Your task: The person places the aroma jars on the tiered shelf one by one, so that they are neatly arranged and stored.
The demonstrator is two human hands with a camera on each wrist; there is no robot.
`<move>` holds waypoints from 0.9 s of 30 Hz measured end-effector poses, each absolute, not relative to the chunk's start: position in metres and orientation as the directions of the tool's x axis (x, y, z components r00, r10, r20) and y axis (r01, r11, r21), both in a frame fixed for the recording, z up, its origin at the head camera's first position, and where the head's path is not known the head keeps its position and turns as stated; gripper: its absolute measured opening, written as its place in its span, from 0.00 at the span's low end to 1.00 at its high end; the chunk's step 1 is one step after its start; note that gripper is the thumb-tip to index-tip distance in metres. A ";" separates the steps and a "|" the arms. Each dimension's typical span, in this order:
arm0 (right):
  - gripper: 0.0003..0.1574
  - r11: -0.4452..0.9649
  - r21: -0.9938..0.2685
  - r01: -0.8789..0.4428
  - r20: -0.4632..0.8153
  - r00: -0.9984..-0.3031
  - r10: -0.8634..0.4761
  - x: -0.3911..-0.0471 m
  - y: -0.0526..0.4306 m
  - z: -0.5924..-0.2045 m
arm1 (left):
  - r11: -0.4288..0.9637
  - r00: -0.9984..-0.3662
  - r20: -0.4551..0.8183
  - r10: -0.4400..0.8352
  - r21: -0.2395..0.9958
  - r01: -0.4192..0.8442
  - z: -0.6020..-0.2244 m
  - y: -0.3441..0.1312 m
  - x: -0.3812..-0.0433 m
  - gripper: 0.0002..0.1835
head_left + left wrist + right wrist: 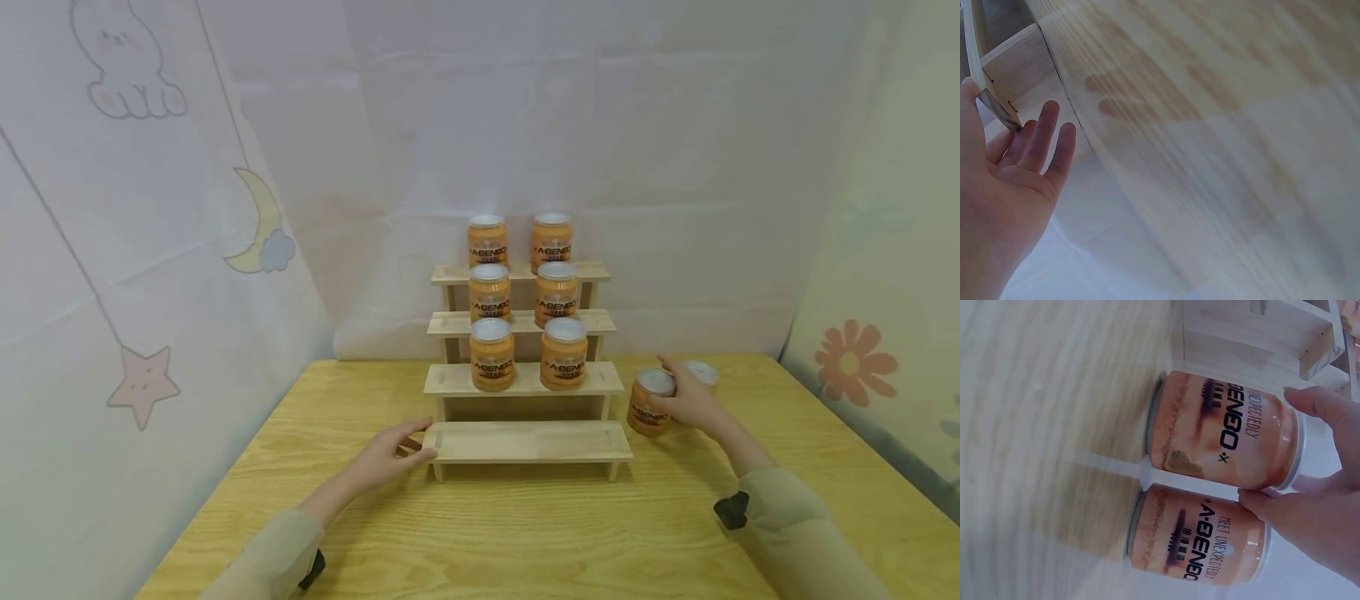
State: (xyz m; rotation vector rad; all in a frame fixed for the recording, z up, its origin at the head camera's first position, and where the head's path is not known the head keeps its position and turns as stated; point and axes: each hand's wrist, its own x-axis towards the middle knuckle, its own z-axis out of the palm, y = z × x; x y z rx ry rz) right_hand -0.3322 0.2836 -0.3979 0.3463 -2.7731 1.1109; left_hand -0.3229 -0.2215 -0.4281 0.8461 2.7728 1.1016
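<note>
A stepped wooden display rack stands on the table. At the left end of its lowest plank is my left hand; in the left wrist view, the thumb and fingers of the left hand hold the plank's end. On the right, my right hand grips an orange can with a silver lid. The right wrist view shows the right hand around the upper part of that upright can, beside the rack. A second can stands close by, mostly hidden behind the hand in the head view.
Matching cans stand in pairs on the rack's upper three steps, such as the front pair's left can and right can. The lowest plank carries no can. A wood-grain table lies below, with printed cloth behind and at both sides.
</note>
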 end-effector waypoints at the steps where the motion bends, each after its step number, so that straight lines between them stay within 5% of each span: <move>1: 0.54 0.715 -0.654 -0.248 0.203 -0.968 -0.150 -0.333 0.283 -0.400 | 0.599 -0.850 0.158 0.502 0.646 0.474 -0.428 -0.222 -0.323 0.36; 11: 0.40 0.727 -0.623 -0.289 0.257 -0.953 -0.158 -0.324 0.287 -0.404 | 0.591 -0.849 0.148 0.507 0.657 0.468 -0.428 -0.220 -0.319 0.36; 27: 0.44 0.740 -0.584 -0.334 0.131 -0.938 -0.320 -0.261 0.284 -0.382 | 0.600 -0.849 0.148 0.508 0.647 0.471 -0.424 -0.222 -0.320 0.36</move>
